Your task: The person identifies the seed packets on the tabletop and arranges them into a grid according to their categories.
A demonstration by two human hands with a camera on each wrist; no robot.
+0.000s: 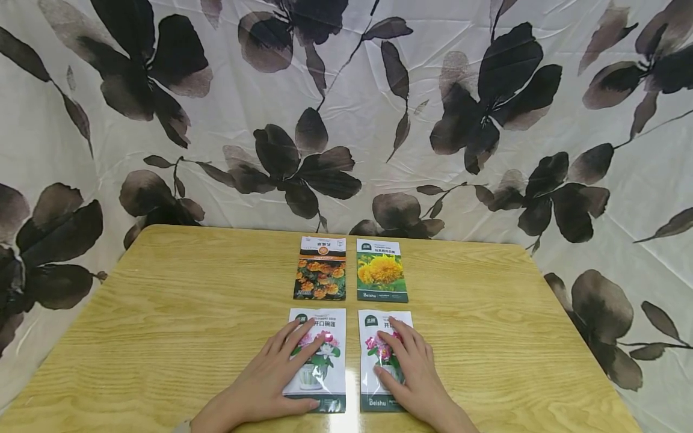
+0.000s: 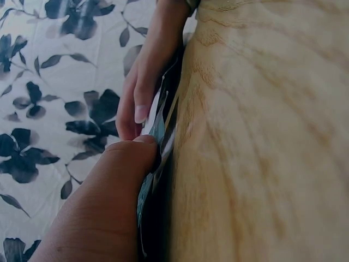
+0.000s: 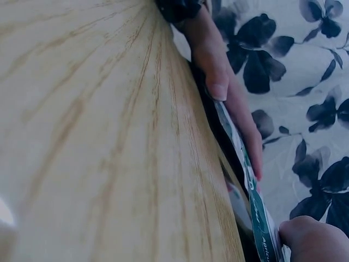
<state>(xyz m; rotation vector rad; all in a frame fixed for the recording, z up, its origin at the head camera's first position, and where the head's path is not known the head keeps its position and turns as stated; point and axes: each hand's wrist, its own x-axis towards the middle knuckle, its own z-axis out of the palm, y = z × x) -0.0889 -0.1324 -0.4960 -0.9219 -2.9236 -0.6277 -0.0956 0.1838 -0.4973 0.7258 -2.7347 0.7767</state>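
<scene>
Two white seed packets with pink flowers and a dark green bottom band lie side by side on the table. My left hand [image 1: 278, 376] rests on the left packet [image 1: 325, 385], fingers spread over its picture and thumb near the bottom band. On the right packet [image 1: 370, 379] lies my right hand [image 1: 414, 376], its fingers extended across the flowers. In the left wrist view, the left thumb [image 2: 117, 180] touches a packet edge. The right thumb [image 3: 313, 237] shows beside a packet [image 3: 262, 229] in the right wrist view.
Behind them lie an orange-flower seed packet [image 1: 323, 270], printed upside down to me, and a yellow-flower seed packet [image 1: 381, 270]. All are on a wood-grain table [image 1: 189, 313]. A white cloth with dark flowers [image 1: 379, 120] hangs beyond the table's far edge.
</scene>
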